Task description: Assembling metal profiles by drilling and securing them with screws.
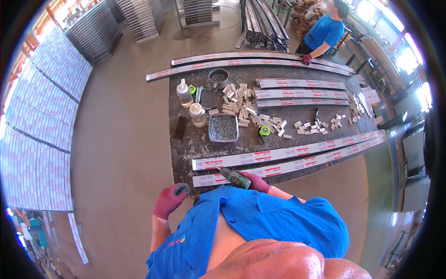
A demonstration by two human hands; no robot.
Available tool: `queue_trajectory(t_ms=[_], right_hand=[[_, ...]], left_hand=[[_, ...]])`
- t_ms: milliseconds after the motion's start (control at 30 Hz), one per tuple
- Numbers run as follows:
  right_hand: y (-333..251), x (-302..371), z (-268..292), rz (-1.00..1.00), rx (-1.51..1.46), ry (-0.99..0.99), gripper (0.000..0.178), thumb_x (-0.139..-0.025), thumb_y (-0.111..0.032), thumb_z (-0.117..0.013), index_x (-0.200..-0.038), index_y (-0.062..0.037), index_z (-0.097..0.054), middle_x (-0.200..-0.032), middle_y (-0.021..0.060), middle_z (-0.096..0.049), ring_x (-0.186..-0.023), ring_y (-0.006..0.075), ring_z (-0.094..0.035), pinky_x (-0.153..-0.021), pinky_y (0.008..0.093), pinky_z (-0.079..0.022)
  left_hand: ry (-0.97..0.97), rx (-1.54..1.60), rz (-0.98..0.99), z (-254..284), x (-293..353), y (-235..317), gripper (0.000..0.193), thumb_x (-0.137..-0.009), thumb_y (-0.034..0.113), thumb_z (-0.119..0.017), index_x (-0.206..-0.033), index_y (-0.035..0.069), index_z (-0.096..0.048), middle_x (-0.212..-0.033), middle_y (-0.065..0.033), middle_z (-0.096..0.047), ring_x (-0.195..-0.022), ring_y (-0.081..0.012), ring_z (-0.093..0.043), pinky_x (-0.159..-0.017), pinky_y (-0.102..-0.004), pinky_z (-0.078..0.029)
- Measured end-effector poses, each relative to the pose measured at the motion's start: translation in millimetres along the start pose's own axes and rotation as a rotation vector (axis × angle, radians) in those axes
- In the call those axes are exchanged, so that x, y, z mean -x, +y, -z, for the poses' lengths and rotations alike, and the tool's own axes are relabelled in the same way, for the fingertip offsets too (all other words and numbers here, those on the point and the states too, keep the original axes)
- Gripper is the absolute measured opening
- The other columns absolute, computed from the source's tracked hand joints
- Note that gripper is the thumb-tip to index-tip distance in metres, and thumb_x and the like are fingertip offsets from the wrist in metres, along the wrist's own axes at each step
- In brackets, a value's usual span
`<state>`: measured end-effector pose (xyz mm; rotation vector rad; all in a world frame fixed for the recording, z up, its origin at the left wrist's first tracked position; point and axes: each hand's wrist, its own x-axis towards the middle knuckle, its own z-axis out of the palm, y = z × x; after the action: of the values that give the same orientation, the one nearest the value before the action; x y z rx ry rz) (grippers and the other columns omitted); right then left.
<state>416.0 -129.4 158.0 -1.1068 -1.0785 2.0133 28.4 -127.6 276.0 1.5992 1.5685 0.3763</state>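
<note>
My right hand [256, 181], in a maroon glove, grips a green cordless drill [236, 179] close to the table's near edge. Its thin bit points left over two long film-covered profiles [288, 153] with red print. Whether the bit touches the profile, I cannot tell. Left of the table corner is my left hand [172, 200], also gloved, its dark fingertips curled together; what they hold, if anything, is hidden. Beyond the profiles stands a square tub [223, 128] full of small grey metal pieces, with a green tape measure [264, 131] to its right.
Two squeeze bottles [198, 115], a metal cup [218, 78] and a heap of small metal blocks [239, 100] share the dark table [186, 149]. More profiles [302, 94] lie farther back. Across the table, a person [325, 32] in blue touches the far profiles. Stacked profiles [42, 125] stand at left.
</note>
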Motion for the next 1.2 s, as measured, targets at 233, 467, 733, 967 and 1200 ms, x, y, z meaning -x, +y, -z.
queue_trajectory(t_ms=[233,467,733,967,1200], right_hand=[[46.5,-17.1,33.2,0.069,0.068,-0.030,0.079,-0.090,-0.011,-0.082,-0.159,-0.0131,-0.045,-0.153,0.0090,-0.056,-0.140,0.0189,-0.052,-0.117,0.0372,-0.041],[23.8,-8.6,17.1,0.094,0.223,0.016,0.083,-0.086,-0.011,-0.085,-0.159,-0.0133,-0.045,-0.153,0.0087,-0.057,-0.139,0.0190,-0.053,-0.117,0.0374,-0.042],[54.1,-20.4,36.0,0.068,0.020,-0.060,0.084,-0.086,-0.008,-0.085,-0.159,-0.0135,-0.045,-0.153,0.0077,-0.057,-0.139,0.0183,-0.053,-0.117,0.0372,-0.042],[55.6,-20.7,39.2,0.070,0.003,-0.061,0.083,-0.087,-0.005,-0.083,-0.160,-0.0137,-0.044,-0.153,0.0067,-0.056,-0.138,0.0176,-0.053,-0.116,0.0367,-0.043],[-63.6,18.9,-14.8,0.013,0.437,0.003,0.081,-0.090,0.000,-0.080,-0.161,-0.0135,-0.043,-0.155,0.0048,-0.054,-0.138,0.0162,-0.053,-0.116,0.0362,-0.044]], left_hand=[[-0.068,0.019,0.007,4.6,1.9,9.9,0.032,-0.094,0.023,-0.069,-0.119,0.003,-0.073,-0.109,-0.0135,-0.078,-0.102,-0.0245,-0.075,-0.092,-0.0367,-0.057],[-0.050,-0.042,-0.009,3.5,3.6,9.9,0.033,-0.094,0.025,-0.069,-0.119,0.004,-0.073,-0.111,-0.0145,-0.078,-0.103,-0.0279,-0.076,-0.091,-0.0389,-0.058],[-0.046,-0.057,-0.025,0.6,0.5,9.3,0.032,-0.095,0.027,-0.069,-0.118,0.006,-0.074,-0.109,-0.0155,-0.077,-0.101,-0.0280,-0.076,-0.089,-0.0391,-0.058],[-0.058,-0.048,-0.055,-0.8,-4.3,4.1,0.032,-0.095,0.028,-0.069,-0.117,0.006,-0.073,-0.104,-0.0139,-0.077,-0.089,-0.0231,-0.076,-0.082,-0.0368,-0.058],[-0.045,-0.029,-0.054,-2.6,-1.8,4.0,0.031,-0.094,0.030,-0.070,-0.115,0.008,-0.074,-0.104,-0.0142,-0.077,-0.091,-0.0281,-0.075,-0.081,-0.0389,-0.058]])
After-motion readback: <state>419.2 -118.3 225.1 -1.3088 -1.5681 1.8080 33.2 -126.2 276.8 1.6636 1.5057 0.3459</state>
